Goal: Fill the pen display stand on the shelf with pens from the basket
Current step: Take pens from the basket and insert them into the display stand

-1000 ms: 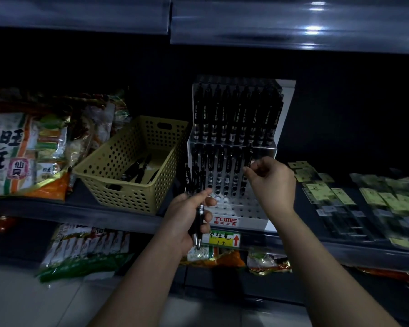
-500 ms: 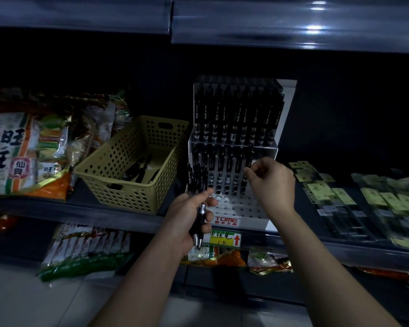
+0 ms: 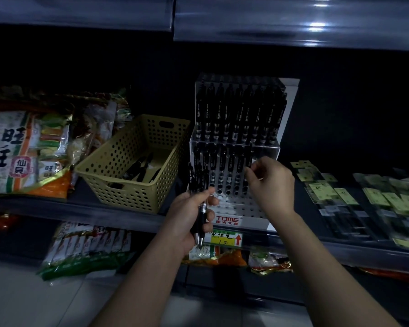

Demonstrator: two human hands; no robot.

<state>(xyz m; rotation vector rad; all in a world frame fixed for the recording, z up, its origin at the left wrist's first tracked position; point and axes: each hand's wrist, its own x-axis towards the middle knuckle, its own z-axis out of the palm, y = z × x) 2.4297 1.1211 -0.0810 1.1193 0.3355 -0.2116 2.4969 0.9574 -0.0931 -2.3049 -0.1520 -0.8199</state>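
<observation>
The clear tiered pen display stand (image 3: pixel 241 211) stands on the shelf, its top tier full of black pens and its middle tier partly filled. My right hand (image 3: pixel 270 182) pinches a black pen (image 3: pixel 249 156) upright at the right end of the middle row. My left hand (image 3: pixel 190 214) grips a bundle of black pens (image 3: pixel 198 185) just left of the stand's front. The tan perforated basket (image 3: pixel 118 185) sits left of the stand with several black pens (image 3: pixel 142 171) lying inside.
Snack bags (image 3: pixel 24 149) crowd the shelf left of the basket. Flat packets with yellow labels (image 3: pixel 368 199) lie on the shelf to the right. A yellow price tag (image 3: pixel 226 238) hangs on the shelf edge. More snack bags (image 3: pixel 85 249) fill the shelf below.
My right hand has shifted slightly right and up along the middle row with the pen. My left hand stays with its bundle.
</observation>
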